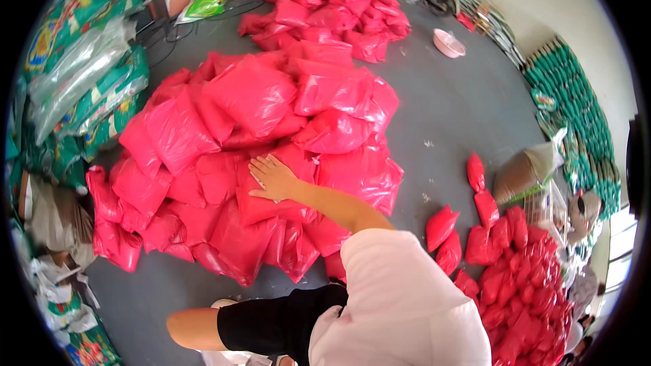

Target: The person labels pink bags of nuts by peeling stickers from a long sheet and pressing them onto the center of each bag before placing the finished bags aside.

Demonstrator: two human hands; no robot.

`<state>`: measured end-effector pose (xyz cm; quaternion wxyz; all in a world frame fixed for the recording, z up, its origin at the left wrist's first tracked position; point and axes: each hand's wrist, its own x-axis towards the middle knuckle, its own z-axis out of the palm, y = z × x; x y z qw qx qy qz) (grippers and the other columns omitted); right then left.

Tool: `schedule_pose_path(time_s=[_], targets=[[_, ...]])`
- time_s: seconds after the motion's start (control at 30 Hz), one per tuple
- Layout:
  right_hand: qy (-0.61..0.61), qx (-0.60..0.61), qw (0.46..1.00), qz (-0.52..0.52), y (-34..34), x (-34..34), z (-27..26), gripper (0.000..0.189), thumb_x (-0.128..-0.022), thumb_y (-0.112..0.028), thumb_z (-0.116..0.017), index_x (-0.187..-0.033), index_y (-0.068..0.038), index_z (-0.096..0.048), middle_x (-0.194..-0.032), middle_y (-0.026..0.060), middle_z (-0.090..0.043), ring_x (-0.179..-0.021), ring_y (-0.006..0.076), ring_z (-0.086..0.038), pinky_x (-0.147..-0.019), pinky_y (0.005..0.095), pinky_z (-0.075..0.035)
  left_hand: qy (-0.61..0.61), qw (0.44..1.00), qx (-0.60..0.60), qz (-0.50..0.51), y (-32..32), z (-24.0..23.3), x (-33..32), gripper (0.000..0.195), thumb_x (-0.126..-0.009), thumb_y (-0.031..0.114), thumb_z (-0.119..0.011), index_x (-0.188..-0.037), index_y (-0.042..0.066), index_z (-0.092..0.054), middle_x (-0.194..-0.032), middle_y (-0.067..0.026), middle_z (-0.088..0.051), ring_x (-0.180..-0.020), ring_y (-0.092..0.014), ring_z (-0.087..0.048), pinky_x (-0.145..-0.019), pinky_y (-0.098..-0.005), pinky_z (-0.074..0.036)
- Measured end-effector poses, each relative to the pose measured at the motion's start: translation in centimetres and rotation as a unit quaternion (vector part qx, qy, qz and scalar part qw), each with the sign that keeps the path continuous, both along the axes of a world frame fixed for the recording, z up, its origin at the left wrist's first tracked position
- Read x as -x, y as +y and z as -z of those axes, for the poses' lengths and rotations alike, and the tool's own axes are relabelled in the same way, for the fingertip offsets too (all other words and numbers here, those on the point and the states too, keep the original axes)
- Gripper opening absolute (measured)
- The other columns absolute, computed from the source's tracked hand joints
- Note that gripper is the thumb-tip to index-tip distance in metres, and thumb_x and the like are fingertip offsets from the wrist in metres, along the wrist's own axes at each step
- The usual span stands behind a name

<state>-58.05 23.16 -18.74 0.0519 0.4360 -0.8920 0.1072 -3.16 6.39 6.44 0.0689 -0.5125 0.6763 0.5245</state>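
My right hand (273, 178) rests palm down on a plump pink-red plastic bag (277, 208), its fingers spread a little and closed around nothing. The bag belongs to a wide heap of similar filled bags (249, 94) on the grey floor. Large pillow-shaped bags lie on top of the heap, just beyond my fingers. Smaller, creased ones (152, 223) hang along its near left side. What fills them is hidden. My left hand is out of view. My bent knee (190, 329) in black shorts is beside the heap's near edge.
Another pink-red bag pile (330, 7) stands behind. Smaller red bags (524, 295) fill the lower right, near a brown-filled sack (524, 173), a white crate (546, 208) and a person (585, 213). Green printed sacks (101, 86) stack at left. A pink basin (448, 43) sits far right.
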Motion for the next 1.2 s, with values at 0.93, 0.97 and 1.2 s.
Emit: schedule_pose_path(time_s=[0.93, 0.97, 1.2], targets=[[-0.329, 0.079, 0.635, -0.694, -15.2, -50.3, -34.3, 0.076, -0.088, -0.035, -0.061, -0.145, -0.001, -0.024, -0.139, 0.0195, -0.043, -0.126, 0.0337, -0.045, -0.102, 0.0357, -0.037, 0.141, 0.948, 0.2, -0.202, 12.7, 4.0, -11.8, 0.029, -0.086, 0.018, -0.065, -0.108, 0.0, -0.062, -0.083, -0.0201, -0.067, -0.071, -0.03, -0.065, -0.067, -0.0359, -0.05], [-0.278, 0.066, 0.625, -0.727, -14.7, -50.3, -34.0, 0.075, -0.088, -0.043, -0.059, -0.142, 0.0, -0.031, -0.142, 0.0177, -0.041, -0.127, 0.0332, -0.044, -0.1, 0.036, -0.039, 0.137, 0.948, 0.203, -0.202, 12.8, 3.6, -12.0, 0.029, -0.086, 0.018, -0.065, -0.108, 0.0, -0.062, -0.083, -0.0201, -0.067, -0.071, -0.03, -0.065, -0.067, -0.0359, -0.05], [-0.366, 0.015, 0.676, -0.64, -14.2, -41.4, -27.7, 0.023, -0.078, -0.022, -0.07, -0.084, -0.002, -0.06, -0.09, 0.0106, -0.062, -0.093, 0.0295, -0.058, -0.086, 0.0407, -0.044, 0.326, 0.904, 0.098, -0.26, 10.6, 1.7, -10.0, 0.026, -0.081, 0.003, -0.07, -0.105, -0.003, -0.063, -0.087, -0.0044, -0.068, -0.081, -0.008, -0.06, -0.074, -0.0261, -0.05]])
